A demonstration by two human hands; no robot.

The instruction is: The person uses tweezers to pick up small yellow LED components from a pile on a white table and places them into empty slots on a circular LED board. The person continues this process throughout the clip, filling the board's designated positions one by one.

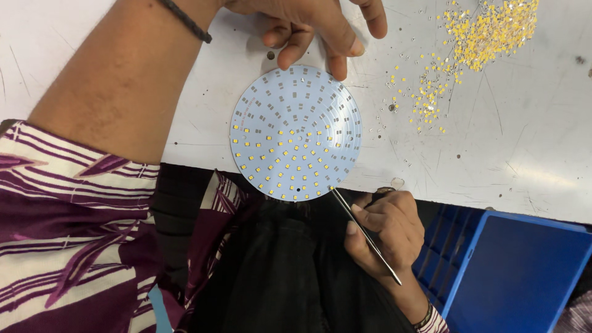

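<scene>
Striped sleeve [74, 203] was nearest. Tweezers [364, 231] were pinched in the closed right hand [385, 231], tips at the round LED board's [296, 132] lower edge; left hand [314, 28] fingertips, spread, steadied its far rim. Board overhung the table [524, 142]; slipping could be risked, placed chips dislodged.

- The left hand [314, 28] is cut off by the top edge.
- The blue bin [518, 271] runs off the bottom corner.
- The yellow bits [475, 43] are too tiny to make out.
</scene>
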